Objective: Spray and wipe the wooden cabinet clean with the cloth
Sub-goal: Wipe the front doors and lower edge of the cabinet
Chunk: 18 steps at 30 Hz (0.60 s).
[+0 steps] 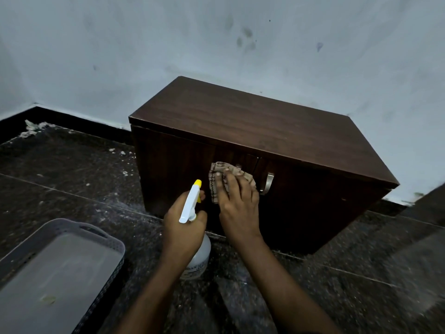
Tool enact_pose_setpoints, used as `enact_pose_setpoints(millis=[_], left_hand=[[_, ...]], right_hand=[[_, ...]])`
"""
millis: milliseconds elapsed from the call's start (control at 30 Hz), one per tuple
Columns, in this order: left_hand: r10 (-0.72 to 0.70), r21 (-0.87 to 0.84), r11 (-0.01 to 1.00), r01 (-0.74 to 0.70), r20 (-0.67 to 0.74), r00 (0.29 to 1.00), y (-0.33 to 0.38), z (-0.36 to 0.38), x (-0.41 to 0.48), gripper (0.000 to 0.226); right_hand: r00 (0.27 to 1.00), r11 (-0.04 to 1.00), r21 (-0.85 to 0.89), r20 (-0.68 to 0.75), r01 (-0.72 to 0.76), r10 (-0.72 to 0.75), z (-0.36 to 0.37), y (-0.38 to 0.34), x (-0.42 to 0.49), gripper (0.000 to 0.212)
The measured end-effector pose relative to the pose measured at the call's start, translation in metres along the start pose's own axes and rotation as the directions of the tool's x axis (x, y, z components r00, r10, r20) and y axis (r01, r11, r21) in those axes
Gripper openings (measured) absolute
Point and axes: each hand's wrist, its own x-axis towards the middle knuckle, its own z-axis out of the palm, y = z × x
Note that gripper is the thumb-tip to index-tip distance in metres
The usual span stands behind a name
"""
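Observation:
A low dark-brown wooden cabinet (pixel 252 121) stands on the floor against the wall, with two front doors and metal handles (pixel 267 183). My right hand (pixel 238 206) presses a beige patterned cloth (pixel 222 175) flat against the left door, close to its handle. My left hand (pixel 185 225) grips a white spray bottle (pixel 192 201) by the neck. Its yellow nozzle points up toward the cabinet front, and the clear body hangs below my hand.
A grey perforated plastic basket (pixel 106 239) with a handle sits on the dark speckled stone floor (pixel 72 179) at lower left. White debris and dust lie along the black skirting at the left wall corner (pixel 33 127). A stained pale wall rises behind the cabinet.

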Motion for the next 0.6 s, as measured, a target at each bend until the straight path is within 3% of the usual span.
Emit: enact_pose_setpoints(millis=[133, 200, 300, 367, 500, 533, 600], left_hand=[[0.026, 0.019, 1.000, -0.025, -0.007, 1.000, 0.004, -0.003, 0.004, 0.044], [0.024, 0.027, 0.999, -0.023, -0.014, 1.000, 0.004, -0.003, 0.004, 0.045], [0.018, 0.032, 0.999, -0.018, 0.003, 1.000, 0.005, 0.000, 0.000, 0.045], [0.030, 0.028, 0.999, -0.030, 0.017, 0.999, 0.008, 0.001, 0.000, 0.044], [0.037, 0.019, 0.999, -0.037, 0.013, 0.999, 0.006, -0.003, 0.003, 0.049], [0.027, 0.021, 0.999, -0.027, 0.012, 1.000, 0.005, -0.003, 0.001, 0.050], [0.021, 0.016, 1.000, -0.021, 0.023, 1.000, 0.003, -0.001, -0.004, 0.053]], right_hand=[[0.984, 0.991, 0.070, -0.123, -0.118, 0.126, -0.016, 0.003, 0.029, 0.066], [0.989, 0.999, 0.035, -0.147, -0.012, 0.017, -0.015, 0.008, 0.030, 0.058], [0.959, 0.950, -0.136, -0.013, 0.280, -0.285, -0.006, 0.016, 0.009, 0.043], [0.939, 0.921, -0.187, 0.016, 0.341, -0.344, -0.005, 0.020, 0.007, 0.040], [0.983, 1.000, -0.017, -0.180, 0.021, -0.024, -0.017, 0.019, 0.036, 0.039], [0.979, 1.000, 0.000, -0.205, 0.005, -0.005, -0.017, 0.018, 0.034, 0.038], [0.983, 0.993, -0.039, -0.145, 0.112, -0.116, -0.016, 0.015, 0.020, 0.038]])
